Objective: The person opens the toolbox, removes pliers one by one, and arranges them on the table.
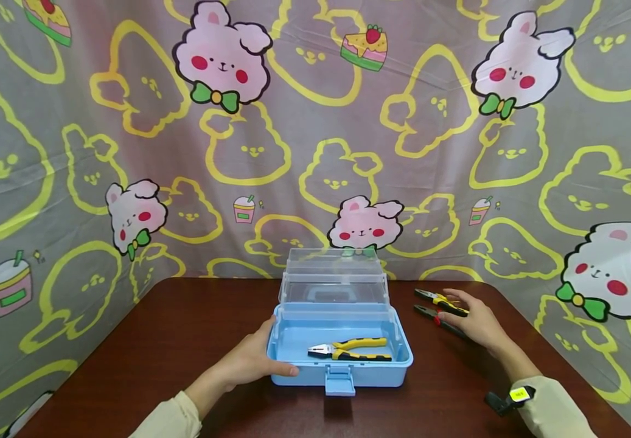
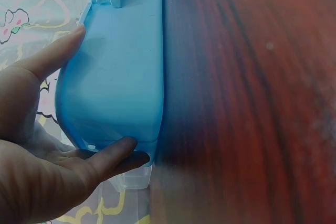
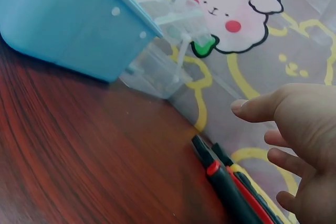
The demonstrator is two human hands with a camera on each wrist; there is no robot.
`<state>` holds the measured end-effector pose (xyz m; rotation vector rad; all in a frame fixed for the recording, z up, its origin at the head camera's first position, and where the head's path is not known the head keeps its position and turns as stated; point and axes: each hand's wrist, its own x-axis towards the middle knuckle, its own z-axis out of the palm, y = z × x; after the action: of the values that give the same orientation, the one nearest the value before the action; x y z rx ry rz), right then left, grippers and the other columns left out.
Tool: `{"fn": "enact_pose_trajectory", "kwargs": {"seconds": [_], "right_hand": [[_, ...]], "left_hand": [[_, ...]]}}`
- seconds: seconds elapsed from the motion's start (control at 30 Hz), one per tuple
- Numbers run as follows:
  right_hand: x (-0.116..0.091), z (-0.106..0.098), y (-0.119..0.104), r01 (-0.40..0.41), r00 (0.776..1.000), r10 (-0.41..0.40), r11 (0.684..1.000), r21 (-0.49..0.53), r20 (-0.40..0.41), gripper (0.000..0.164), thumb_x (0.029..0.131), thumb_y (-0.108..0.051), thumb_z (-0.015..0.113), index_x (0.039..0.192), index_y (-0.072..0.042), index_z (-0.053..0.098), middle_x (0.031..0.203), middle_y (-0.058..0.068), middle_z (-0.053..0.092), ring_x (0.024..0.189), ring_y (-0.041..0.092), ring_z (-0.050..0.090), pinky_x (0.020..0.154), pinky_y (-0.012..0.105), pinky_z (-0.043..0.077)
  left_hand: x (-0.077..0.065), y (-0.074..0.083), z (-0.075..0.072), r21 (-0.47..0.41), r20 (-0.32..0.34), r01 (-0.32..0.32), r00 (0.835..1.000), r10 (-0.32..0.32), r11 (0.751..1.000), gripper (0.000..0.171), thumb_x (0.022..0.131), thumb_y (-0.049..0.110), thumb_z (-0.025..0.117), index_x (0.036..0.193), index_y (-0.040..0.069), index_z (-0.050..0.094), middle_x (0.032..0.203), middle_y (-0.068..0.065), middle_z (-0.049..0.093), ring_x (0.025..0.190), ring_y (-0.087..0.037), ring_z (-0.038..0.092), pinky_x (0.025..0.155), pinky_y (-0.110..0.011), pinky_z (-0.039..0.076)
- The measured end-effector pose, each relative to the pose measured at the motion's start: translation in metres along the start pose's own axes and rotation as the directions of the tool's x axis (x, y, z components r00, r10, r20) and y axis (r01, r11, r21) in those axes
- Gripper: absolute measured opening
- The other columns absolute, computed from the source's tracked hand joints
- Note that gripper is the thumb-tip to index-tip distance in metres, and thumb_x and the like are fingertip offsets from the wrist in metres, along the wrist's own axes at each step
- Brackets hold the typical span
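Note:
A light blue toolbox [image 1: 381,376] stands on the table with its clear lid [image 1: 337,283] raised at the back. Inside it lies a pair of combination pliers [image 1: 361,358] with yellow and black handles. My left hand [image 1: 246,359] holds the box's left front corner, thumb at the front rim and fingers against the side wall [image 2: 115,98]. To the right of the box lie yellow-and-black pliers [image 1: 430,296] and, nearer me, red-and-black pliers [image 1: 452,328]. Over their handles hovers my right hand [image 1: 476,319], fingers loosely spread; the right wrist view shows it apart from them.
The dark brown wooden table [image 1: 195,316] reaches back to a patterned curtain [image 1: 304,121], which hangs behind and at both sides. A blue latch [image 1: 339,383] hangs down on the box's front. A black strap device [image 1: 509,400] sits at my right sleeve.

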<state>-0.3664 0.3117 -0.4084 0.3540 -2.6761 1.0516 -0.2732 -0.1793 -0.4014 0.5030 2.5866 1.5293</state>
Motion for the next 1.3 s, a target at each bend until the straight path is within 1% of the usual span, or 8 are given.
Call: {"fn": "enact_pose_trajectory", "kwargs": {"seconds": [0.2, 0.43, 0.6, 0.77, 0.93, 1.03, 1.23, 1.3], "right_hand": [[0.001, 0.004, -0.012, 0.020, 1.000, -0.020, 1.000, 0.023, 0.002, 0.065, 0.095, -0.025, 0.079, 0.148, -0.002, 0.050, 0.142, 0.028, 0.054, 0.132, 0.051, 0.046, 0.100, 0.069, 0.037], [0.002, 0.012, -0.024, 0.082, 0.997, -0.082, 0.997, 0.009, -0.010, 0.063, 0.093, -0.023, 0.080, 0.146, -0.001, 0.053, 0.136, 0.028, 0.058, 0.125, 0.049, 0.053, 0.099, 0.068, 0.039], [0.000, 0.017, -0.032, 0.108, 0.994, -0.108, 0.993, 0.054, -0.006, 0.063, 0.094, -0.023, 0.079, 0.146, 0.000, 0.052, 0.136, 0.027, 0.058, 0.126, 0.047, 0.053, 0.101, 0.066, 0.040], [-0.002, 0.021, -0.042, 0.182, 0.983, -0.183, 0.980, 0.083, -0.002, 0.062, 0.094, -0.024, 0.079, 0.145, 0.002, 0.053, 0.135, 0.024, 0.060, 0.123, 0.046, 0.055, 0.099, 0.064, 0.045], [-0.004, 0.025, -0.056, 0.214, 0.976, -0.218, 0.970, 0.119, 0.019, 0.062, 0.093, -0.024, 0.081, 0.144, -0.003, 0.055, 0.139, 0.021, 0.058, 0.122, 0.044, 0.057, 0.098, 0.061, 0.047], [-0.005, 0.027, -0.066, 0.237, 0.970, -0.242, 0.963, 0.130, 0.019, 0.061, 0.092, -0.022, 0.082, 0.144, -0.005, 0.055, 0.139, 0.020, 0.058, 0.121, 0.042, 0.058, 0.099, 0.062, 0.046], [-0.010, 0.030, -0.087, 0.278, 0.960, -0.281, 0.949, 0.145, -0.003, 0.059, 0.091, -0.020, 0.082, 0.142, -0.003, 0.057, 0.136, 0.017, 0.060, 0.118, 0.037, 0.059, 0.098, 0.064, 0.046], [-0.012, 0.032, -0.094, 0.287, 0.957, -0.290, 0.946, 0.152, -0.001, 0.058, 0.091, -0.020, 0.083, 0.141, -0.005, 0.058, 0.134, 0.014, 0.061, 0.118, 0.037, 0.059, 0.097, 0.063, 0.047]], "left_hand": [[0.001, 0.000, 0.000, 0.005, 0.005, 0.007, 1.000, -0.007, 1.000, 0.123, 0.075, 0.039, 0.094, 0.162, 0.000, 0.016, 0.154, -0.026, 0.040, 0.124, -0.038, 0.054, 0.099, -0.060, 0.047], [0.000, 0.000, -0.001, 0.013, -0.001, 0.024, 1.000, -0.024, 1.000, 0.124, 0.075, 0.039, 0.094, 0.163, -0.001, 0.015, 0.154, -0.025, 0.041, 0.125, -0.038, 0.053, 0.101, -0.060, 0.045], [-0.001, 0.000, 0.000, 0.011, -0.001, 0.027, 1.000, -0.027, 1.000, 0.125, 0.075, 0.040, 0.094, 0.163, -0.001, 0.015, 0.154, -0.026, 0.040, 0.125, -0.038, 0.053, 0.100, -0.060, 0.045], [-0.002, 0.001, 0.000, 0.013, 0.000, 0.019, 1.000, -0.019, 1.000, 0.124, 0.075, 0.038, 0.094, 0.162, -0.001, 0.015, 0.154, -0.026, 0.040, 0.124, -0.038, 0.053, 0.099, -0.060, 0.046], [-0.001, 0.001, 0.000, 0.014, 0.001, 0.022, 1.000, -0.022, 1.000, 0.124, 0.075, 0.038, 0.094, 0.163, 0.000, 0.015, 0.153, -0.026, 0.041, 0.124, -0.038, 0.053, 0.099, -0.060, 0.046], [0.000, 0.001, 0.000, 0.010, 0.004, 0.023, 1.000, -0.023, 1.000, 0.124, 0.075, 0.039, 0.094, 0.163, 0.002, 0.015, 0.153, -0.024, 0.042, 0.124, -0.037, 0.053, 0.100, -0.060, 0.045], [0.001, 0.000, 0.000, 0.007, 0.002, 0.026, 1.000, -0.026, 1.000, 0.124, 0.075, 0.040, 0.094, 0.163, 0.001, 0.015, 0.154, -0.025, 0.041, 0.124, -0.037, 0.053, 0.100, -0.061, 0.046], [0.000, 0.000, 0.000, 0.008, 0.001, 0.027, 1.000, -0.027, 1.000, 0.125, 0.075, 0.040, 0.094, 0.163, 0.001, 0.015, 0.154, -0.025, 0.041, 0.124, -0.037, 0.053, 0.099, -0.060, 0.046]]}}
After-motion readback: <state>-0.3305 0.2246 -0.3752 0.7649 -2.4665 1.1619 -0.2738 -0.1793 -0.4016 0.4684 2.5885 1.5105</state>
